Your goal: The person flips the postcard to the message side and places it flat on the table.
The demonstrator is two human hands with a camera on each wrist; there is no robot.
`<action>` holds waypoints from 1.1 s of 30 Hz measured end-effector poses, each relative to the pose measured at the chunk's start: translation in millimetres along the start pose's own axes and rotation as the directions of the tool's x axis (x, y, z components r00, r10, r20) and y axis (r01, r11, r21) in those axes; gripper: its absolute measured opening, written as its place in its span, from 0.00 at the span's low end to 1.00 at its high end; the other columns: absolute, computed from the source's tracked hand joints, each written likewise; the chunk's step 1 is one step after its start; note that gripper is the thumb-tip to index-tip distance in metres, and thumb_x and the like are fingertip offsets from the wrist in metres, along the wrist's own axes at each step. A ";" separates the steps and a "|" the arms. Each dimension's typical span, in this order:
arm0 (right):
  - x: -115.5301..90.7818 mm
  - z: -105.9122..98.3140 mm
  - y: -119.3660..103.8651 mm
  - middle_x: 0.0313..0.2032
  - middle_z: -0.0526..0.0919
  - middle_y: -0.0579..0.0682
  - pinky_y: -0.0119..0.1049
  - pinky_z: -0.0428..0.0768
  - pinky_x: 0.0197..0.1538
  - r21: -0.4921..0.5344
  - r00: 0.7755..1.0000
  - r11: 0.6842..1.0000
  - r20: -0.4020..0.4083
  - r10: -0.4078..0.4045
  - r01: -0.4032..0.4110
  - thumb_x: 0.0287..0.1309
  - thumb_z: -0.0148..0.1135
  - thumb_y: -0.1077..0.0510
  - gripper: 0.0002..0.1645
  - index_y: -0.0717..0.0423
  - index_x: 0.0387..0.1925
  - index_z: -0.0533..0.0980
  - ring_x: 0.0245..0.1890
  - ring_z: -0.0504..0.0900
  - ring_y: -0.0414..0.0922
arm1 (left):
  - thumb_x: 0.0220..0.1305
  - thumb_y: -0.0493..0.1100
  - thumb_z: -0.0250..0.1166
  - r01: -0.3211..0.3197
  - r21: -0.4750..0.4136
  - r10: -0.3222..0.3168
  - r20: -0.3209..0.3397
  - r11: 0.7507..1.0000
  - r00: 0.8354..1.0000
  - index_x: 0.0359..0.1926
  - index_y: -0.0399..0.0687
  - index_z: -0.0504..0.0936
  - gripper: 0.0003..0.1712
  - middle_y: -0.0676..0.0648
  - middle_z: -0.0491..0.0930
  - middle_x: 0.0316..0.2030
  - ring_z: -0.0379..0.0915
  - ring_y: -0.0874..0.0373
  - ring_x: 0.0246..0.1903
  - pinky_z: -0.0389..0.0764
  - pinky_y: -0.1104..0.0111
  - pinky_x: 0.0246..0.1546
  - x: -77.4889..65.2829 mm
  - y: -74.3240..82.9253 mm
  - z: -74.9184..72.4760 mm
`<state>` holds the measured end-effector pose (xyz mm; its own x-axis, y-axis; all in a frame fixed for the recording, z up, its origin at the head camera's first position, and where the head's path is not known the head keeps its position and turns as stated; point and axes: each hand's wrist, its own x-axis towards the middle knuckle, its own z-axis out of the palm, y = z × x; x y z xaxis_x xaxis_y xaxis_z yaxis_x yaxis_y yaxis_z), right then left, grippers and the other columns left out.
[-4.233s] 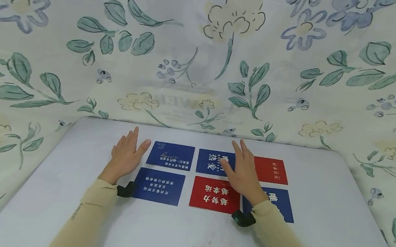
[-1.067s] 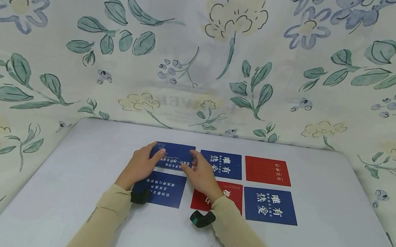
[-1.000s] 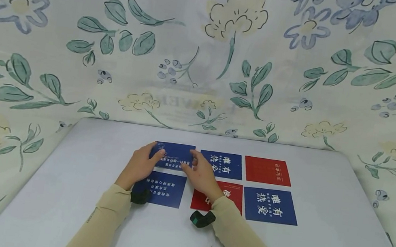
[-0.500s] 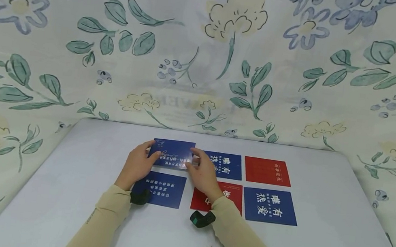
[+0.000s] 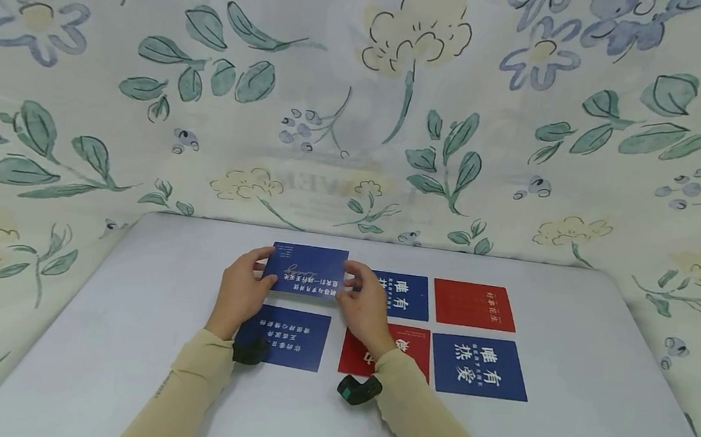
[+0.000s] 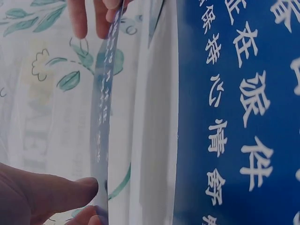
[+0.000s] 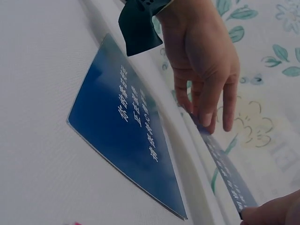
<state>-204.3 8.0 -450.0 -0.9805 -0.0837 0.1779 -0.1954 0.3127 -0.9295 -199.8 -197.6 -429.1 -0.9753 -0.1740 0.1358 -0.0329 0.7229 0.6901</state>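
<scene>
Both hands hold a blue card (image 5: 308, 270) with white lettering, raised over the back of the table. My left hand (image 5: 241, 291) pinches its left edge between thumb and fingers; my right hand (image 5: 369, 308) pinches the right edge. In the left wrist view the held card (image 6: 104, 98) shows nearly edge-on, the left thumb near its bottom end. Below the hands lies another blue card (image 5: 285, 337), partly covered by the left wrist. Under my right wrist is a red card (image 5: 410, 348), and a blue card (image 5: 403, 296) sits just behind the right hand, partly hidden.
Farther right on the white table (image 5: 578, 388) lie a red card (image 5: 473, 305) and, in front of it, a blue card (image 5: 480, 367). A flower-patterned cloth (image 5: 338, 102) hangs behind the table's back edge. A dark camera strap (image 5: 360, 390) is on the right wrist.
The hands came inward to the back-left blue card, gripped its two side edges and lifted it off the table, tilting its face up toward the head view. The other cards stayed put.
</scene>
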 end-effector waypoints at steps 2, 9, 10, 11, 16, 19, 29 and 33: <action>0.3 -0.3 -0.5 0.52 0.76 0.51 0.33 0.78 0.44 0.008 1.000 1.000 -0.011 0.008 -0.008 0.48 0.61 0.72 0.32 0.56 0.57 0.70 0.44 0.78 0.45 | 0.59 0.32 0.60 0.002 -0.008 -0.002 -0.014 1.000 1.000 0.63 0.43 0.68 0.30 0.40 0.69 0.59 0.70 0.47 0.51 0.75 0.56 0.48 0.5 0.4 0.8; 1.2 -0.6 -0.9 0.46 0.77 0.52 0.32 0.78 0.46 0.033 0.999 0.999 -0.039 0.036 -0.035 0.50 0.62 0.71 0.31 0.58 0.58 0.69 0.43 0.78 0.44 | 0.58 0.31 0.61 0.014 -0.022 -0.015 -0.054 1.000 0.998 0.63 0.44 0.67 0.31 0.41 0.70 0.58 0.71 0.48 0.50 0.76 0.57 0.47 2.4 0.6 2.0; 1.3 -0.5 -0.9 0.45 0.77 0.52 0.32 0.78 0.46 0.034 0.998 0.999 -0.044 0.040 -0.039 0.50 0.62 0.71 0.30 0.59 0.58 0.70 0.43 0.78 0.44 | 0.58 0.31 0.62 0.016 -0.025 -0.018 -0.058 1.000 0.998 0.63 0.43 0.67 0.31 0.41 0.71 0.58 0.71 0.48 0.50 0.76 0.57 0.47 2.8 0.3 2.0; 1.3 -0.5 -0.9 0.45 0.77 0.52 0.31 0.78 0.46 0.030 0.998 0.999 -0.048 0.044 -0.043 0.51 0.62 0.70 0.29 0.59 0.57 0.70 0.43 0.78 0.44 | 0.58 0.31 0.62 0.020 -0.026 -0.022 -0.061 0.999 0.998 0.63 0.43 0.66 0.31 0.40 0.71 0.57 0.71 0.48 0.50 0.76 0.57 0.48 3.0 0.1 1.9; 1.2 -0.6 -0.4 0.42 0.79 0.51 0.30 0.78 0.45 0.011 0.997 0.999 -0.063 0.047 -0.047 0.50 0.63 0.69 0.27 0.58 0.55 0.74 0.41 0.79 0.43 | 0.59 0.33 0.61 0.053 -0.026 -0.055 -0.090 0.998 0.994 0.62 0.39 0.67 0.29 0.40 0.74 0.54 0.72 0.48 0.49 0.77 0.58 0.46 2.7 1.5 1.3; 1.5 -0.8 1.1 0.41 0.80 0.51 0.29 0.78 0.45 0.016 0.997 0.999 -0.068 0.043 -0.042 0.50 0.64 0.69 0.27 0.58 0.54 0.75 0.41 0.80 0.43 | 0.60 0.34 0.61 0.068 -0.018 -0.069 -0.102 0.998 0.992 0.61 0.37 0.68 0.28 0.40 0.74 0.53 0.73 0.49 0.49 0.78 0.59 0.43 1.5 3.8 0.0; 1.1 -1.8 3.0 0.39 0.80 0.50 0.30 0.79 0.44 0.047 0.994 0.997 -0.087 0.059 -0.055 0.50 0.65 0.67 0.21 0.57 0.49 0.77 0.40 0.81 0.42 | 0.60 0.35 0.61 0.072 -0.055 -0.077 -0.096 0.996 0.992 0.61 0.37 0.69 0.27 0.39 0.75 0.52 0.73 0.47 0.49 0.77 0.57 0.46 1.3 3.6 -2.1; -0.1 -1.4 3.2 0.38 0.80 0.50 0.30 0.79 0.44 0.045 0.994 0.998 -0.095 0.046 -0.042 0.50 0.66 0.66 0.20 0.57 0.48 0.78 0.39 0.81 0.43 | 0.60 0.37 0.61 0.070 -0.034 -0.074 -0.114 0.997 0.991 0.60 0.39 0.70 0.26 0.41 0.75 0.52 0.74 0.49 0.49 0.76 0.59 0.47 6.4 -7.4 4.9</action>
<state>-204.8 10.3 -452.6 -0.9861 0.0206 0.1649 -0.1531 0.2729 -0.9498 -206.9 -200.7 -436.8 -0.9390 -0.3018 0.1646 -0.0940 0.6859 0.7216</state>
